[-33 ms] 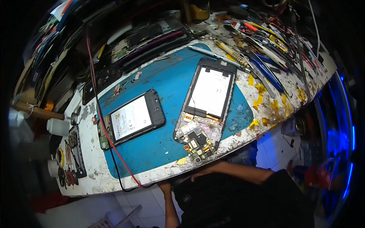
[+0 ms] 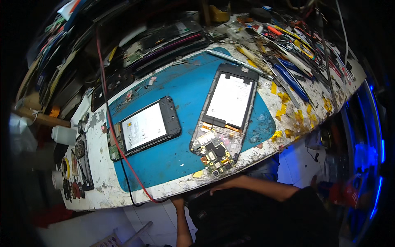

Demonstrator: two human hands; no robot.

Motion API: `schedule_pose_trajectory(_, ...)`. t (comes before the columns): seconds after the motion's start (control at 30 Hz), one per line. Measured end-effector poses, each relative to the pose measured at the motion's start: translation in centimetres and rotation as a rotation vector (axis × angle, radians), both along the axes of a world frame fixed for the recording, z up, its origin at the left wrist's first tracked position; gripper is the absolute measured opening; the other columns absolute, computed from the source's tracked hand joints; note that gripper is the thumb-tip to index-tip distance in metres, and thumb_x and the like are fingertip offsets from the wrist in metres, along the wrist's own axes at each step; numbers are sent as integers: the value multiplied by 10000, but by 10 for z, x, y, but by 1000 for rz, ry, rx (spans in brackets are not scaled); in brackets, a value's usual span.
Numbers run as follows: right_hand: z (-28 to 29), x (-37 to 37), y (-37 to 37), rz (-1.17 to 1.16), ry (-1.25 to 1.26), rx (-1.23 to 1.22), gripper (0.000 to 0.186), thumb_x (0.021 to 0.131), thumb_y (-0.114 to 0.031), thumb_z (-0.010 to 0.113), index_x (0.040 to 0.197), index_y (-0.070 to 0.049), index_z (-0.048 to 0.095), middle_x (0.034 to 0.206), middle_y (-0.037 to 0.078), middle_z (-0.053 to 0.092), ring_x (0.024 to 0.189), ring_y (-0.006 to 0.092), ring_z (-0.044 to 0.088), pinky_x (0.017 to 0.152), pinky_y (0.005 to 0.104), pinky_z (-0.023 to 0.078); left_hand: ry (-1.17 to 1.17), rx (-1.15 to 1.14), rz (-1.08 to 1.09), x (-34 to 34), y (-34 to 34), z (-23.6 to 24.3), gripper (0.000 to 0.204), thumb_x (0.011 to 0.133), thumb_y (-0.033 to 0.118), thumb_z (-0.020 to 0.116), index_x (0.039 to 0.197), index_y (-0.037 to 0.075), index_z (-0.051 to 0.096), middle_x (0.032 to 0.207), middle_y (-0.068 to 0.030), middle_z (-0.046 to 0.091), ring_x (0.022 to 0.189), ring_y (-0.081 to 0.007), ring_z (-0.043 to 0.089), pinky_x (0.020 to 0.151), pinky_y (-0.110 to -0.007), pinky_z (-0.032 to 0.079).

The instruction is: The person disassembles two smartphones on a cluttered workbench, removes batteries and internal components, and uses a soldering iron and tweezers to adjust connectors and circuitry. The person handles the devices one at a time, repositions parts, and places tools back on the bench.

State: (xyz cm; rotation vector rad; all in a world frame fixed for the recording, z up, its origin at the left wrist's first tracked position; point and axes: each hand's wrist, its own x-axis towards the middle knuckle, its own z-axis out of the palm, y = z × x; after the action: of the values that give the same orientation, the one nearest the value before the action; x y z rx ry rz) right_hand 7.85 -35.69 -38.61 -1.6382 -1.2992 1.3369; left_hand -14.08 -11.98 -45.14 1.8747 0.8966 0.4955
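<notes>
On the blue mat (image 2: 152,173) lie two opened phones with white batteries exposed. The smaller phone (image 2: 172,119) sits at left, with red (image 2: 129,168) and black (image 2: 125,177) wires across it. The larger phone (image 2: 229,99) is at right; a loose circuit board (image 2: 217,158) rests over its lower end. My left hand (image 2: 177,201) is below the desk's near edge, its fingers hidden. My right hand (image 2: 220,186) is also at that edge, beneath the larger phone, fingers mostly hidden by edge and shadow. I cannot see whether either holds anything.
Tools (image 2: 288,78) and scraps crowd the desk's right side. Stacked phone parts (image 2: 164,45) line the back, panels (image 2: 53,66) stand at far left. A plastic bottle (image 2: 63,135) and small parts sit on the left. Beyond the right edge are blue light strips (image 2: 381,148).
The whole view has shifted very slightly to the right. The phones and both hands otherwise look the same.
</notes>
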Motion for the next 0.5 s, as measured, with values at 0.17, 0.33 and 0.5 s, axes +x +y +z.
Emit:
schedule_pose_trajectory(0.17, 32, -17, 17, 91, -1223, 392, 464, 1020, -272, 471, 1448, -94, 474, 1429, 135, 546, 1300, 293, 539, 1122, 383, 411, -280, -326, 247, -10, 27, -51, 339, 1003, 181, 522, 1221, -73, 575, 1214, -273, 600, 1054, -402, 596, 956, -445, 450)
schedule_pose_trajectory(0.33, 114, -15, 13, 193, -839, 398, 542, 946, -175, 513, 1482, -127, 449, 1345, 135, 592, 1156, 299, 649, 956, 393, 545, -132, 128, 450, -29, 32, -35, 446, 1061, 265, 459, 1359, -66, 479, 1363, -240, 540, 1220, -381, 535, 1070, -462, 391)
schedule_pose_trajectory(0.5, 198, -9, -5, 105, -306, 631, 497, 942, -122, 549, 1437, -134, 513, 1377, 123, 578, 1061, 276, 690, 843, 354, 611, -240, 310, 783, -37, 55, 29, 466, 1095, 337, 389, 1280, -83, 469, 1279, -246, 563, 1132, -311, 599, 922, -411, 538)
